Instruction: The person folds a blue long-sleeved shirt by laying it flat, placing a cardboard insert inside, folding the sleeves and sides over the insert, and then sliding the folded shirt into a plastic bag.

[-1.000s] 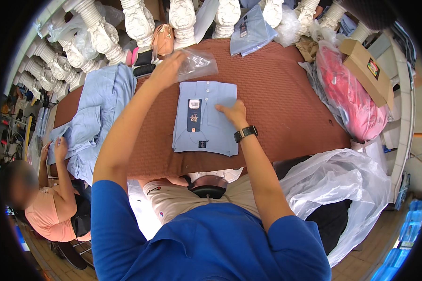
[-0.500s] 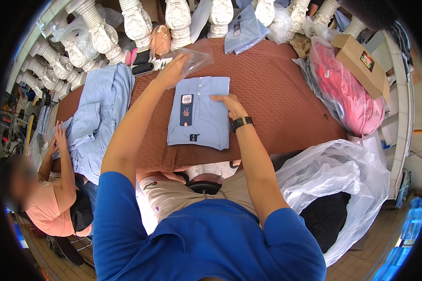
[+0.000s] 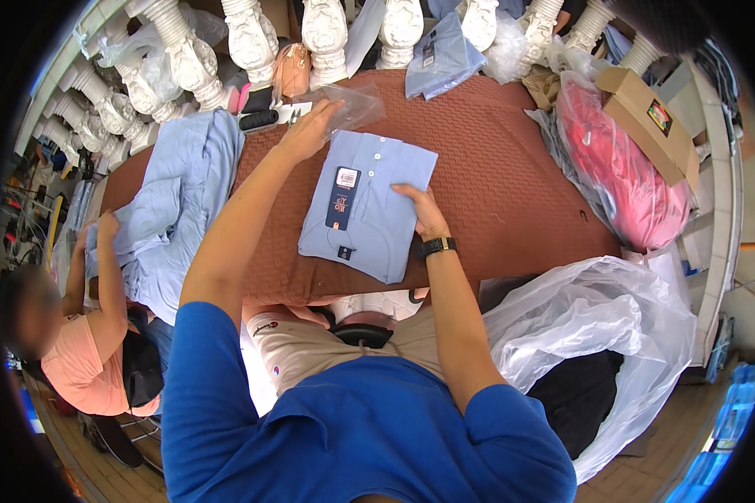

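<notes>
Left hand [image 3: 315, 130] pinches clear bag [image 3: 361, 105] beyond folded blue shirt [image 3: 377, 210], right hand [image 3: 428, 216] grips shirt's right edge, thumb on top

left arm [image 3: 245, 214] stretched far forward, my left hand [image 3: 312, 132] pinching; my right hand [image 3: 425, 211] grips nearer, thumb [image 3: 404, 190] inward.

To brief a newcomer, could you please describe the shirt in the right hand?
Find the brown cloth, then the right hand with the watch. That hand holds the blue shirt, neatly folded unlike the heap at left, unbagged unlike the packet beyond.
</notes>
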Motion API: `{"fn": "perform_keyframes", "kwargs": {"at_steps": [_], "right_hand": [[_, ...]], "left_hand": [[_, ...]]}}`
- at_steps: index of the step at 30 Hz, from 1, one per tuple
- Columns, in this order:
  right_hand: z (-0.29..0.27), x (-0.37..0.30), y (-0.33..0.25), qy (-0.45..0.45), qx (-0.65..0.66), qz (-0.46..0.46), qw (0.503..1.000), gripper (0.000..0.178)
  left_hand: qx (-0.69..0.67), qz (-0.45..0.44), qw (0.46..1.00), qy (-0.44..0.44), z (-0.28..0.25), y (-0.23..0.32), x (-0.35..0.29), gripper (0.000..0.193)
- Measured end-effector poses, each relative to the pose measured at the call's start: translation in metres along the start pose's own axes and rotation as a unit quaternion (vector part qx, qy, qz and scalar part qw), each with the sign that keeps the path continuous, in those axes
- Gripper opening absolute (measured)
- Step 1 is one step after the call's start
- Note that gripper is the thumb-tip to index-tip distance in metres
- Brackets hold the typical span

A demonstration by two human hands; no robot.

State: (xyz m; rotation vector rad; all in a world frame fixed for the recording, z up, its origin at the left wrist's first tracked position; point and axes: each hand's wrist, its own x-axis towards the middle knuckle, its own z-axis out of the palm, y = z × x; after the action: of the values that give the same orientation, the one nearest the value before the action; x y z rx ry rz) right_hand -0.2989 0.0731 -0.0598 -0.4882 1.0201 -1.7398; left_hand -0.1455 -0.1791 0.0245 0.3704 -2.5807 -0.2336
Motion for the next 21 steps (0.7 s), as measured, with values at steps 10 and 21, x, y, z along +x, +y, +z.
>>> {"fn": "perform_keyframes", "kwargs": {"at_steps": [10, 21], "right_hand": [[-0.002, -0.013, -0.002, 0.002, 0.019, -0.037, 0.999, 0.05], [0.004, 0.01, -0.003, 0.008, -0.009, -0.04, 0.999, 0.045]], "left_hand": [[0.098, 0.022, 0.991, -0.092, 0.011, 0.049, -0.014, 0.07], [0.071, 0.098, 0.988, -0.094, 0.01, 0.093, -0.038, 0.074]]}}
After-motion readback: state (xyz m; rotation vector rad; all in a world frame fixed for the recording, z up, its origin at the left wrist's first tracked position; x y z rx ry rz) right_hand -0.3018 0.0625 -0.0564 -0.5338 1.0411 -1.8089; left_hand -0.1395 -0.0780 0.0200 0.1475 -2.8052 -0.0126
